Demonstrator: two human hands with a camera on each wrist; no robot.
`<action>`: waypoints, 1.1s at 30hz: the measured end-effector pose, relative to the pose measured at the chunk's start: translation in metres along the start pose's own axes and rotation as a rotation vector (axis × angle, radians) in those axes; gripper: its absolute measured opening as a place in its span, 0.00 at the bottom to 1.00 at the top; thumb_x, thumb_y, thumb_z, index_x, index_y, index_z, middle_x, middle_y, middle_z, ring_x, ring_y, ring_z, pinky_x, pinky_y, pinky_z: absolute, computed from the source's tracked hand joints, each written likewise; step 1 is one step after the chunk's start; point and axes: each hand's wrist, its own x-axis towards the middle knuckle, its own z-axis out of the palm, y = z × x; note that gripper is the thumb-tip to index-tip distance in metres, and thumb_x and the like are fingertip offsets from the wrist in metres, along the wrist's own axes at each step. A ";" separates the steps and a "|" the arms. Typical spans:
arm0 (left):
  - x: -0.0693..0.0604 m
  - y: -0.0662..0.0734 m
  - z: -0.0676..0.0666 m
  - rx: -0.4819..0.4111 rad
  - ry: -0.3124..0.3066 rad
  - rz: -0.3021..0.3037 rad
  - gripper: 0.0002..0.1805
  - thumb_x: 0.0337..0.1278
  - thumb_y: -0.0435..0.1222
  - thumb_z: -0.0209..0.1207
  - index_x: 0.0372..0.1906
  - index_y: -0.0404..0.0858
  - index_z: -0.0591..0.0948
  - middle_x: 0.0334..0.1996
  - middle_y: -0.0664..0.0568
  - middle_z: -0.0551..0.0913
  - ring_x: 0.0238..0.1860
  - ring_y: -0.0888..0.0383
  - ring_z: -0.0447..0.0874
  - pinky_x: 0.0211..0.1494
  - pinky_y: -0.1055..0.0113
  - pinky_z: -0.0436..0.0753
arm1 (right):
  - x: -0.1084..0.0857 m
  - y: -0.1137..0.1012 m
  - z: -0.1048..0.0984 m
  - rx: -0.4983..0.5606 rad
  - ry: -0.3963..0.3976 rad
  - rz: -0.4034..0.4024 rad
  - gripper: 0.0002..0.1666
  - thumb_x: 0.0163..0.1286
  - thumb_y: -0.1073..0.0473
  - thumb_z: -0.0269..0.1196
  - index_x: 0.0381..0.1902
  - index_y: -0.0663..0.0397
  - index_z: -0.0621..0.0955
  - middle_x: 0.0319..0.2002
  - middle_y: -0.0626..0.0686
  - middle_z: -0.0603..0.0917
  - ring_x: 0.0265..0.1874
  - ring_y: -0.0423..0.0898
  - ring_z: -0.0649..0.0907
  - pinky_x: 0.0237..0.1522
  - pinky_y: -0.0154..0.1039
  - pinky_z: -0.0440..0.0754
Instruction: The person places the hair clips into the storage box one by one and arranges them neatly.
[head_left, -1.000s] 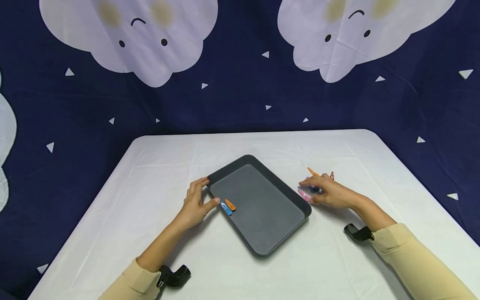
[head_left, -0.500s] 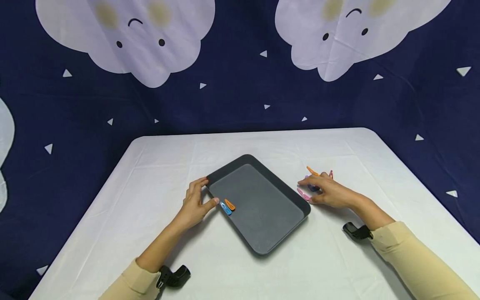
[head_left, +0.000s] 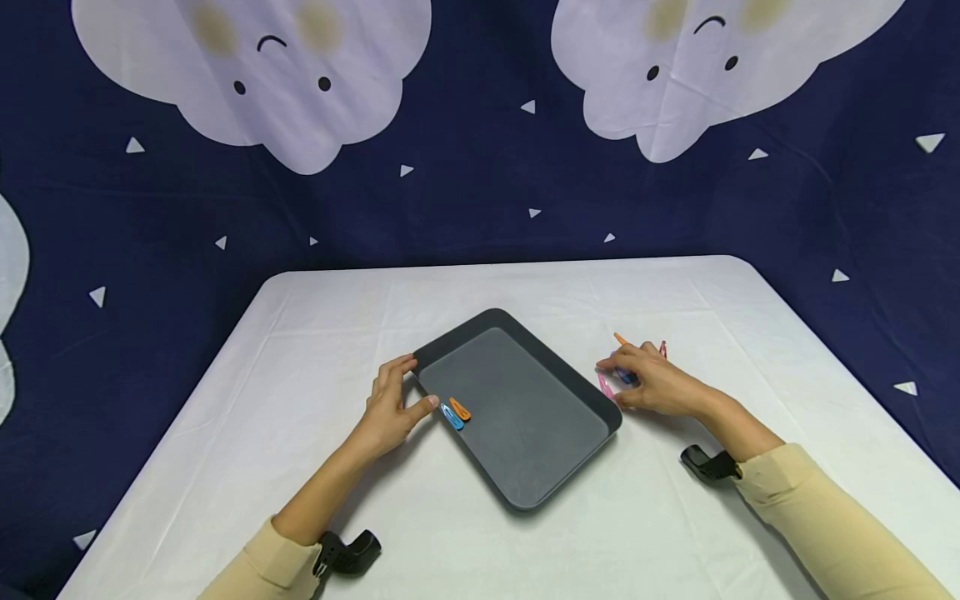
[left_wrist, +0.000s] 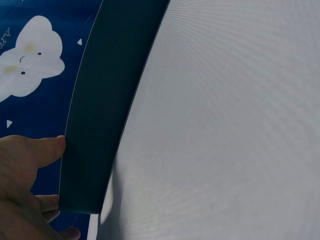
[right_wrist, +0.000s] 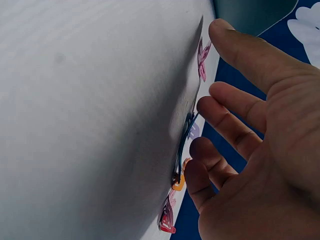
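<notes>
A dark grey tray (head_left: 517, 400) sits diagonally on the white table. Two hair clips lie inside by its left edge, one blue (head_left: 452, 417) and one orange (head_left: 460, 409). At the left corner my left hand (head_left: 390, 421) touches the tray with thumb and fingertips spread apart. Beyond the right side, my right hand (head_left: 652, 383) hovers low over several loose hair clips, thumb and fingers apart. A pink clip (head_left: 606, 386) lies by its thumb and fingertips. In the right wrist view, a dark blue clip (right_wrist: 185, 145) is below the fingers, partly overlapping others.
Around the right hand lie an orange clip (head_left: 620, 338) and a red clip (head_left: 663, 349), both partly hidden in the head view. A dark blue cloth (head_left: 480, 217) with clouds hangs behind the white table (head_left: 337, 317). Black cameras sit on both wrists.
The pink clip has turned to a steeper angle beside the right fingertips. My right fingers have shifted slightly. The left hand and tray stay where they were.
</notes>
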 end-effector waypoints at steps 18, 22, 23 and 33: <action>0.000 0.000 -0.001 0.005 -0.001 -0.009 0.39 0.59 0.41 0.59 0.71 0.35 0.55 0.73 0.48 0.49 0.71 0.44 0.47 0.68 0.42 0.49 | 0.002 0.002 0.002 -0.019 -0.009 -0.005 0.27 0.46 0.61 0.70 0.49 0.49 0.83 0.45 0.49 0.81 0.36 0.46 0.68 0.41 0.41 0.59; 0.000 0.001 -0.001 0.004 -0.002 -0.006 0.39 0.59 0.41 0.59 0.71 0.34 0.55 0.73 0.48 0.49 0.71 0.45 0.47 0.68 0.42 0.50 | 0.002 0.003 0.002 -0.021 -0.009 0.004 0.26 0.47 0.61 0.69 0.48 0.48 0.83 0.46 0.48 0.81 0.36 0.46 0.68 0.41 0.42 0.59; 0.000 0.002 -0.001 0.004 -0.002 -0.006 0.39 0.59 0.41 0.60 0.71 0.34 0.55 0.73 0.48 0.49 0.71 0.45 0.47 0.68 0.42 0.50 | 0.002 0.003 0.002 -0.020 -0.008 0.005 0.26 0.47 0.61 0.69 0.48 0.47 0.83 0.46 0.48 0.81 0.36 0.45 0.69 0.41 0.42 0.59; -0.001 0.003 -0.001 -0.006 0.010 0.004 0.39 0.58 0.40 0.60 0.70 0.33 0.56 0.72 0.46 0.50 0.71 0.45 0.47 0.67 0.42 0.50 | 0.002 0.002 -0.001 0.048 -0.001 0.027 0.28 0.50 0.61 0.70 0.52 0.52 0.81 0.56 0.57 0.79 0.40 0.48 0.69 0.49 0.52 0.61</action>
